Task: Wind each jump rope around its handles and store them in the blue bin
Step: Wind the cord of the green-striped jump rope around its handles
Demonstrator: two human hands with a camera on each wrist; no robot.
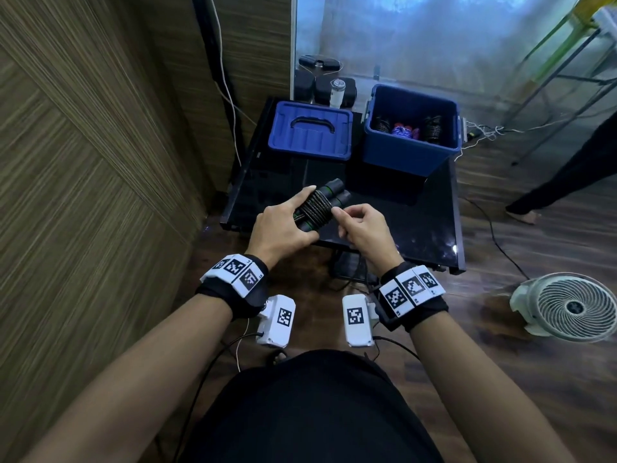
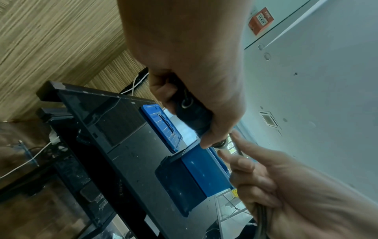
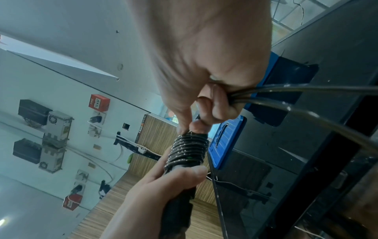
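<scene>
A black jump rope (image 1: 320, 207) has its cord coiled around its two handles above the black table (image 1: 417, 225). My left hand (image 1: 300, 215) grips the handle bundle (image 2: 194, 113) from the left. My right hand (image 1: 339, 217) pinches the cord at the coil's (image 3: 188, 148) end, and loose cord strands (image 3: 296, 92) run out through its curled fingers. The blue bin (image 1: 410, 142) stands at the table's back right, holding several wound ropes. Both hands are in front of it and to its left.
The bin's blue lid (image 1: 310, 130) lies at the table's back left. Dark dumbbells (image 1: 334, 86) sit behind the table. A white fan (image 1: 567, 307) stands on the floor at right, near another person's leg (image 1: 567, 175). A wooden wall runs along the left.
</scene>
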